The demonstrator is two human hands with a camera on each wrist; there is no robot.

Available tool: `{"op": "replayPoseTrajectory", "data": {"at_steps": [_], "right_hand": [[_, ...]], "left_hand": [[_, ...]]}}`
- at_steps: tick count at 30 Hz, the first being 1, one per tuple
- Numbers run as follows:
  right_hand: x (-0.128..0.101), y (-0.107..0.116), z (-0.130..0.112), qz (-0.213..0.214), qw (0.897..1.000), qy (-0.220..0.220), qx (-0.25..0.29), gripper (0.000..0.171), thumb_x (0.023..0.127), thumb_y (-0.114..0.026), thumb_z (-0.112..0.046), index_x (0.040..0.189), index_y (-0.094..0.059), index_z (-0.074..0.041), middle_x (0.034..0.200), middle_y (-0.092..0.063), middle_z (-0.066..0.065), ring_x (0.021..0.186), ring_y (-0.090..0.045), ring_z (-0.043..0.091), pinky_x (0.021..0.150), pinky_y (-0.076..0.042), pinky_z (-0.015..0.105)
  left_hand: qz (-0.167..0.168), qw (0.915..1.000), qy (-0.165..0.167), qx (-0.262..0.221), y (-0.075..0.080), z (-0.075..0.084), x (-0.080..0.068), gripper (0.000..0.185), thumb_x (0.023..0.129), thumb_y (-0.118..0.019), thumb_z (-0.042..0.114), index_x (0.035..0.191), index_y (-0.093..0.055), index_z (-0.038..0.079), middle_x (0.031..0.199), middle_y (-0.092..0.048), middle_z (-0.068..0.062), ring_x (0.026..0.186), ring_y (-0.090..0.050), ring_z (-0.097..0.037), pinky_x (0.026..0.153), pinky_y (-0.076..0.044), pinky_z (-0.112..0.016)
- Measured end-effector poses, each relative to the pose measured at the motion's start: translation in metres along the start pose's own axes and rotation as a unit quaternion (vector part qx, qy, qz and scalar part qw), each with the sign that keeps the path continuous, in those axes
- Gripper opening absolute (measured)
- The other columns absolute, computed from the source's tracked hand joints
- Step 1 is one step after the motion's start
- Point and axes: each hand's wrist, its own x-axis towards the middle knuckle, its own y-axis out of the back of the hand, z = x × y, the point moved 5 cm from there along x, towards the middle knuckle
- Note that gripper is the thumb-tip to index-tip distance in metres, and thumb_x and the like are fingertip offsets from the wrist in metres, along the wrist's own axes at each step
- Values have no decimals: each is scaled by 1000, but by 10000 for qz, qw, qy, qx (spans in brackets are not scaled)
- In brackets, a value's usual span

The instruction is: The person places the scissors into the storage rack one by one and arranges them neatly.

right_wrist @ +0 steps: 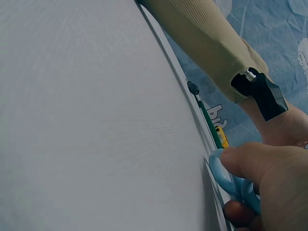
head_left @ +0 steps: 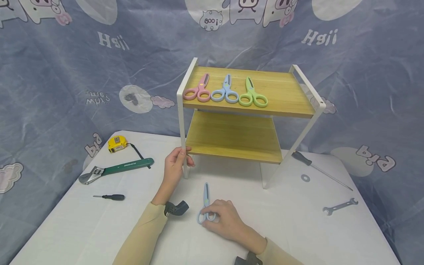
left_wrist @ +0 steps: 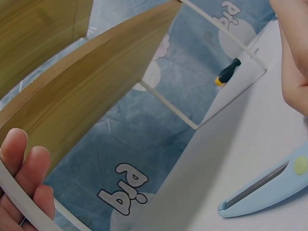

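Observation:
My right hand [head_left: 226, 219] pinches the handle rings of a pair of light blue scissors [head_left: 206, 197] close over the white table, blades pointing toward the shelf. In the right wrist view, thumb and fingers close on a blue ring [right_wrist: 220, 171]. The left hand [head_left: 175, 162] grips the white front-left leg [head_left: 182, 136] of a two-tier wooden shelf [head_left: 232, 138], its fingers [left_wrist: 36, 166] curled round the leg at the lower board's corner. On the top board lie pink scissors [head_left: 203, 88], blue scissors [head_left: 226, 90] and green scissors [head_left: 251, 94] in a row.
Left on the table [head_left: 82, 228] are a yellow tape measure [head_left: 117, 144], a green-handled adjustable wrench [head_left: 119, 169] and a small screwdriver [head_left: 110, 197]. To the right lie a long screwdriver [head_left: 321, 170], a washer [head_left: 305, 178] and an open-end wrench [head_left: 340, 207]. A patterned cloth hangs behind.

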Motion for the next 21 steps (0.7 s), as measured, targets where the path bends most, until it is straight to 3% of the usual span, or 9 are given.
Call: {"op": "replayPoseTrajectory", "data": {"at_steps": [8,14,21], "right_hand": [[1,1,0,96,9999,76,35,26,77,-85,-28,102,-80,-26,85,-71,-14,79,-53,-4,72,-33,18],[2,1,1,-111,9998,-91,152,28,78,-85,-26,105,-79,-25,91,-74,-12,83,-57,-2,75,-36,20],[2,11,2,-248,9983,27,518,28,80,-84,-21,108,-79,-18,101,-78,-5,96,-71,10,88,-57,30]], "left_hand": [[-4,10000,-14,31,1,2,1,30,110,-44,15,112,-62,-10,67,-67,-9,64,-67,-5,68,-57,-23],[13,10000,-36,51,1,1,0,30,110,-45,13,113,-62,-10,69,-66,-19,64,-66,-6,70,-58,-24],[-23,10000,-42,-38,0,0,1,30,109,-45,13,114,-62,-11,68,-67,-15,63,-66,-6,69,-59,-28]]}}
